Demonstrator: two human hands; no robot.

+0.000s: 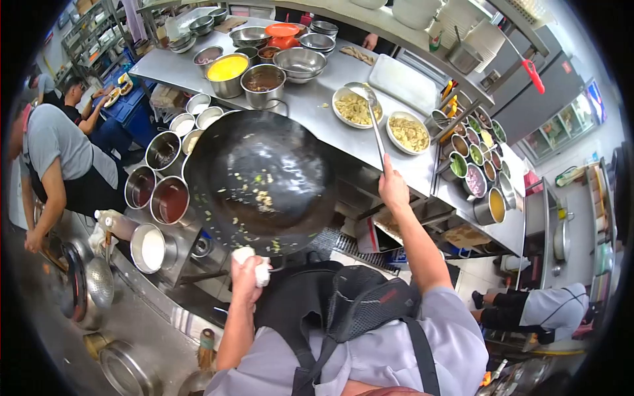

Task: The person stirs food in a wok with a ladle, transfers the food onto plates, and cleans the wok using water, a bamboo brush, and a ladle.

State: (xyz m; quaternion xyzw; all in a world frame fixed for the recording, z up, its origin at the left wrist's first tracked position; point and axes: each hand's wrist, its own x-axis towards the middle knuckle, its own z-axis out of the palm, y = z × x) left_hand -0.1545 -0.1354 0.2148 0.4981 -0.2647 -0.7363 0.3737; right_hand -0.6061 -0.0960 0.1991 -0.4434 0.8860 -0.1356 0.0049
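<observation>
My left hand (246, 280) is closed around a folded white cloth (252, 254) against the near rim of a large black wok (277, 171), which is held up and tilted. Scraps of egg and green bits cling to its inside. My right hand (393, 188) grips the handle of a long metal ladle (378, 132). The ladle's head rests over a white bowl of yellowish fried food (353, 109), partly covering it. A second bowl of the same food (408, 133) stands just right of it.
Pots of sauces (169, 200) stand left of the wok. A pot of yellow liquid (227, 69) and metal bowls (300, 63) sit on the steel table (178, 69). Ingredient tubs (475, 155) line the right. Co-workers are at left (66, 145) and lower right (551, 307).
</observation>
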